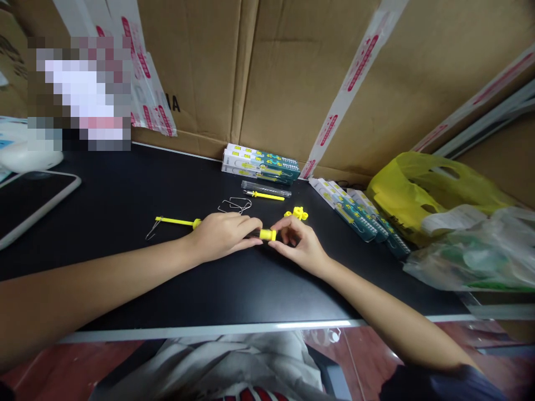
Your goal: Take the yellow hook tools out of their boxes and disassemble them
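Observation:
My left hand [225, 236] is closed around a spring scale, hiding most of its body. Its thin yellow rod [175, 221] sticks out to the left, with a wire hook [154, 229] at the tip. At the right end a yellow end cap [267, 235] shows, pinched between the thumb and index finger of my right hand [301, 242]. Just behind the right hand lie small yellow plastic parts [297, 213]. Bent wire hooks [236, 205] rest behind my left hand. Farther back are a yellow rod [268, 196] with a metal end and a clear tube [266, 188].
Printed boxes [259, 165] stand against the cardboard at the back, and more boxes [351, 211] lie to the right. A yellow plastic bag [393, 184] and a clear bag [476, 250] sit at the far right. On the left are a phone [37, 200] and a white mouse [33, 157].

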The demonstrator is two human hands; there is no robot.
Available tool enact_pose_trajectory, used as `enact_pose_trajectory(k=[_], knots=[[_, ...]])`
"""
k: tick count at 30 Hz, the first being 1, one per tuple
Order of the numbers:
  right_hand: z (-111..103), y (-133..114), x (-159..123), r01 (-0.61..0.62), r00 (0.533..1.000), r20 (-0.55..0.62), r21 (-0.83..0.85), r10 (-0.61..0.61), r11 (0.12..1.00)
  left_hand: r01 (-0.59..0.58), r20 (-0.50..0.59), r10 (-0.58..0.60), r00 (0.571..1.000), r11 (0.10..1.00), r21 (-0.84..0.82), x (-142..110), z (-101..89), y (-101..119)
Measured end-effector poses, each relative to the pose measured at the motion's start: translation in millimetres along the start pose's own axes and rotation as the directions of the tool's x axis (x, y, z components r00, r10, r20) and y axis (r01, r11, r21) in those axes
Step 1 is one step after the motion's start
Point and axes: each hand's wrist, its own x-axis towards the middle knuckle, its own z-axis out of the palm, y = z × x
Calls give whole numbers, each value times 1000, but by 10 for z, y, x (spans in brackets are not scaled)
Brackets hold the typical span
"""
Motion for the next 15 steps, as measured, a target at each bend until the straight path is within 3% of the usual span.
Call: enact_pose_trajectory(k=[15], knots=[[-28,43,-2,-51,998,-45,69,54,996,70,32,-68,997,994,-78,4,10,-40]])
